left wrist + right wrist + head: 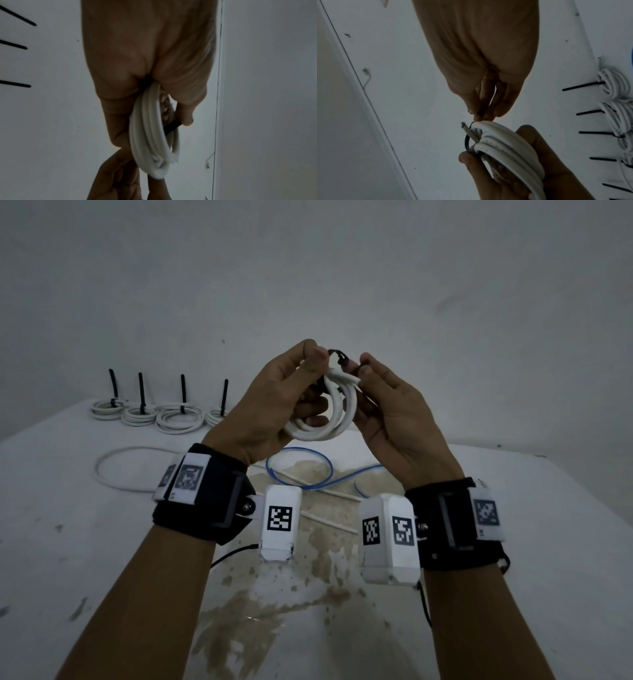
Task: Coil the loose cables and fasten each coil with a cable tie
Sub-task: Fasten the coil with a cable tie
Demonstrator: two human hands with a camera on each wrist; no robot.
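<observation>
Both hands are raised above the table. My left hand [313, 361] grips a coil of white cable [329, 422], fingers curled through and around it. A black cable tie [337, 354] loops over the top of the coil. My right hand [359, 368] pinches the tie's tail between thumb and fingertips. In the right wrist view the tie loop [467, 140] stands loose around the coil [505, 146], and a cut cable end pokes through it. In the left wrist view the coil [150, 135] hangs from my fingers, with the black tie [173, 126] crossing it.
Several tied white coils [154, 412] lie in a row at the table's back left, black tie tails standing up. A loose white cable [113, 470] and a loose blue cable [301, 467] lie on the stained white table [513, 542] below my wrists.
</observation>
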